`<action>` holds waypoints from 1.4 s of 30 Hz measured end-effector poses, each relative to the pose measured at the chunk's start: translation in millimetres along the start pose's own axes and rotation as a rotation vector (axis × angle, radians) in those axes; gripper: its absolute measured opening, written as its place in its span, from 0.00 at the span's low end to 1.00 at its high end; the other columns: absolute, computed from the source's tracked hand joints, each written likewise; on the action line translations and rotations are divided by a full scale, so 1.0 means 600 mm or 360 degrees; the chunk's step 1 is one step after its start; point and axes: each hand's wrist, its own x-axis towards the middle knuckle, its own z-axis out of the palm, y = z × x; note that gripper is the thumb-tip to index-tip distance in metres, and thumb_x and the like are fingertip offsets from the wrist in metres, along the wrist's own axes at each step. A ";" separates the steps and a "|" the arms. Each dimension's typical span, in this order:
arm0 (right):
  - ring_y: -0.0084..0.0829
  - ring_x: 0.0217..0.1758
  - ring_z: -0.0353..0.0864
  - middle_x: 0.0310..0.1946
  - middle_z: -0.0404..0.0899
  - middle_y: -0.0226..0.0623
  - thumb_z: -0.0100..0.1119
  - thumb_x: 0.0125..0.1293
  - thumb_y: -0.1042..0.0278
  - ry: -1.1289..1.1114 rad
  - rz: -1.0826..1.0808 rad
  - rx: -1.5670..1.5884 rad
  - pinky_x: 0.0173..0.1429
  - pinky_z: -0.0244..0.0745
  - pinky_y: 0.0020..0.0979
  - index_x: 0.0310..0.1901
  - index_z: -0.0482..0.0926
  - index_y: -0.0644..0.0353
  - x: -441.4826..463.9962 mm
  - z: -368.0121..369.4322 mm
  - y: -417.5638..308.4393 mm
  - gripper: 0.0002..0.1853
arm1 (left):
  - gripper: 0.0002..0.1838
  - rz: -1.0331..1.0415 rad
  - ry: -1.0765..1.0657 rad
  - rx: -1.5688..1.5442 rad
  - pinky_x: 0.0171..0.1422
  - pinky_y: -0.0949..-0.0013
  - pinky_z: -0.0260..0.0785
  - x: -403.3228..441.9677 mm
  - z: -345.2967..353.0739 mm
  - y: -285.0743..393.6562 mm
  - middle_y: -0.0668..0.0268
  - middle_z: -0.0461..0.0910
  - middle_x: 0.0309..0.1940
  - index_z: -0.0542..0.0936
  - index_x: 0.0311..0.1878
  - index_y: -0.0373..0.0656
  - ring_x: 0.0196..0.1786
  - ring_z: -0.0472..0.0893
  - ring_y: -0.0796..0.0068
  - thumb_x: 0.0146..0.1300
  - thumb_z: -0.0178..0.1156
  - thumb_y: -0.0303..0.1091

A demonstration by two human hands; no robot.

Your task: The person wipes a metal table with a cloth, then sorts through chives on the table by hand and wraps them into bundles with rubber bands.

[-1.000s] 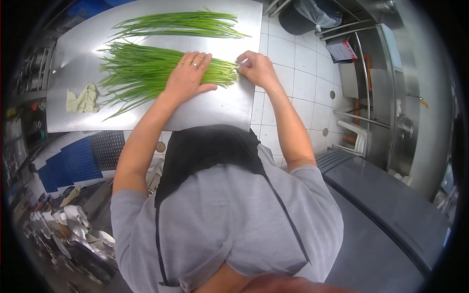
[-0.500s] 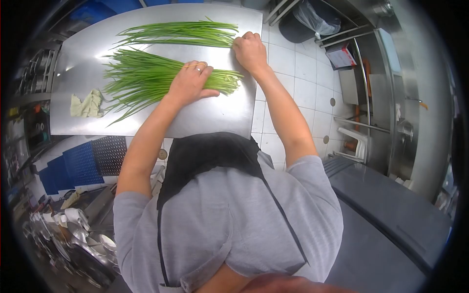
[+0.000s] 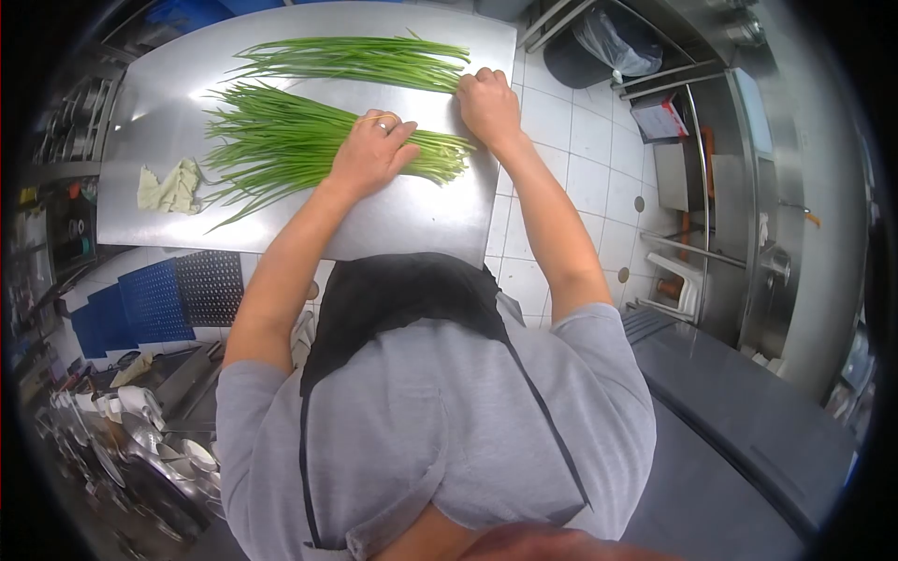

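Note:
A large bunch of long green chives (image 3: pixel 290 140) lies across the steel table, its pale stem ends to the right. My left hand (image 3: pixel 372 154) is on top of this bunch near the stems, fingers curled over it. A yellowish rubber band (image 3: pixel 378 116) is looped at its fingers, and a ring shows. A smaller, flatter bunch of chives (image 3: pixel 355 61) lies farther back. Beside that bunch's stem ends, at the table's right edge, is my right hand (image 3: pixel 488 107) with fingers bent together. Whatever its fingertips hold is hidden.
A crumpled pale cloth (image 3: pixel 170 187) rests on the left of the steel table (image 3: pixel 412 220). Beyond the right edge are a tiled floor (image 3: pixel 571 173), a lined black bin (image 3: pixel 585 56) and metal shelving (image 3: pixel 697 178). Blue mats (image 3: pixel 154 304) are at lower left.
The view has shifted slightly, moving the table a little in frame. My left thumb has drawn up closer to the fingers. My right hand stays by the stem ends, fingers still bent.

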 end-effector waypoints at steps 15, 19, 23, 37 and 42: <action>0.54 0.46 0.86 0.38 0.87 0.48 0.61 0.70 0.67 -0.0560 0.0062 0.0550 0.54 0.79 0.49 0.41 0.88 0.60 -0.104 -0.094 0.021 0.08 | 0.18 -0.0103 -0.0027 0.0082 0.65 0.51 0.73 0.004 0.006 0.006 0.56 0.81 0.51 0.85 0.61 0.43 0.55 0.78 0.52 0.70 0.64 0.37; 0.54 0.43 0.87 0.34 0.87 0.49 0.63 0.67 0.66 -0.0326 0.0015 0.0467 0.50 0.81 0.51 0.38 0.89 0.59 -0.055 -0.060 -0.004 0.08 | 0.18 -0.0040 0.0060 0.0101 0.66 0.51 0.72 0.006 0.003 0.011 0.57 0.81 0.53 0.85 0.60 0.43 0.57 0.79 0.51 0.69 0.65 0.37; 0.53 0.42 0.88 0.34 0.87 0.50 0.64 0.64 0.66 -0.0470 -0.0027 0.0387 0.49 0.83 0.52 0.35 0.89 0.59 -0.017 -0.034 -0.042 0.08 | 0.18 0.0023 0.0108 0.0093 0.68 0.50 0.71 0.004 0.006 0.008 0.57 0.81 0.55 0.85 0.60 0.43 0.60 0.79 0.51 0.69 0.65 0.36; 0.54 0.44 0.87 0.37 0.87 0.54 0.61 0.67 0.71 -0.0706 -0.0095 0.0504 0.51 0.80 0.51 0.39 0.85 0.63 -0.057 -0.081 0.008 0.06 | 0.23 -0.0099 -0.0050 0.0141 0.67 0.49 0.71 0.012 0.003 0.011 0.54 0.80 0.53 0.82 0.67 0.44 0.57 0.79 0.49 0.71 0.62 0.38; 0.53 0.44 0.87 0.37 0.87 0.52 0.62 0.68 0.71 -0.0058 -0.0097 0.0320 0.52 0.81 0.49 0.40 0.87 0.62 -0.031 -0.036 0.005 0.06 | 0.21 -0.0029 0.0090 0.0229 0.68 0.48 0.71 0.009 0.005 0.017 0.54 0.80 0.54 0.83 0.64 0.42 0.58 0.78 0.48 0.71 0.61 0.38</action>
